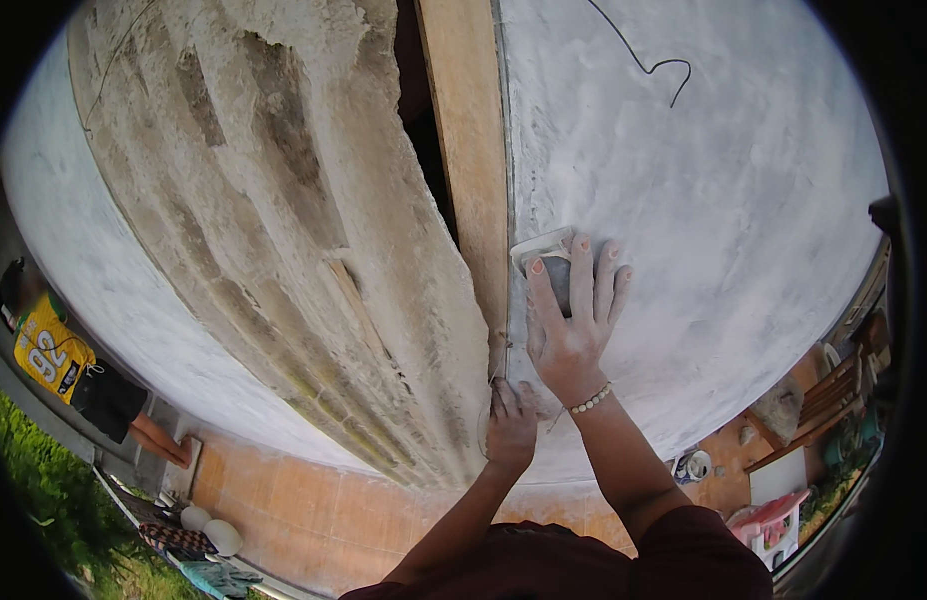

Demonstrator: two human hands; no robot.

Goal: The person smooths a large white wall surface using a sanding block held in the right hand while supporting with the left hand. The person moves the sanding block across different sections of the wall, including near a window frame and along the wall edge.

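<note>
My right hand (575, 330), whitened with dust and wearing a bead bracelet (591, 399), lies with spread fingers over a sanding block (555, 270). The block has a dark face and a pale rim. It is pressed to the white plastered wall (703, 220), close beside a wooden post (471, 150). Lower down, my left hand (510, 430) has its fingers bent against the edge where the post meets the wall. Its fingertips are partly hidden there. Left of the post stands a rough, ridged, grey-brown slab (283, 200) with a ragged edge.
A dark gap runs between slab and post. A bent black wire (648, 68) sticks out from the upper wall. At far left a person in a yellow shirt (53, 345) stands. Orange tiles (293, 490) cover the floor. Right lie a can (692, 466) and a pink-and-white plastic item (768, 525).
</note>
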